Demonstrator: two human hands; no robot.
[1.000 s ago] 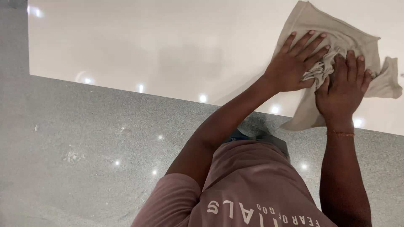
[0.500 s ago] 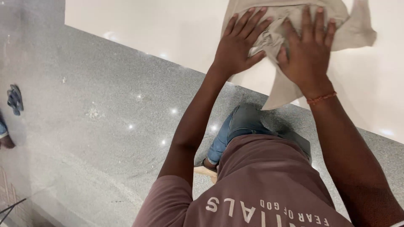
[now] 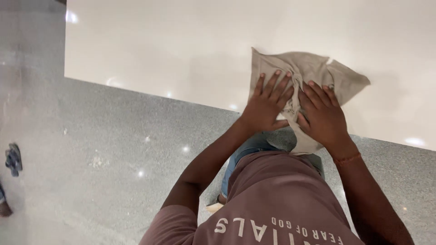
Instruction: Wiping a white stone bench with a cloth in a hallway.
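A beige cloth (image 3: pixel 313 68) lies bunched on a glossy cream floor (image 3: pixel 181 50), its lower corner reaching over the grey speckled stone floor (image 3: pixel 100 136). My left hand (image 3: pixel 268 104) presses flat on the cloth's left side, fingers spread. My right hand (image 3: pixel 322 115), with a thin red band at the wrist, presses on the cloth right beside it. A ridge of gathered fabric runs between the two hands. Both palms bear down on the cloth rather than closing around it.
I am crouched low; my mauve shirt (image 3: pixel 277 204) and a blue-jeaned knee (image 3: pixel 243 152) fill the bottom centre. A dark sandal (image 3: pixel 13 159) lies at the far left on the grey stone. Small pale debris (image 3: pixel 96 162) sits on the stone.
Both hands have slid the cloth back toward me and toward the stone border. The cloth is more bunched, and the hands sit closer together than a second ago.
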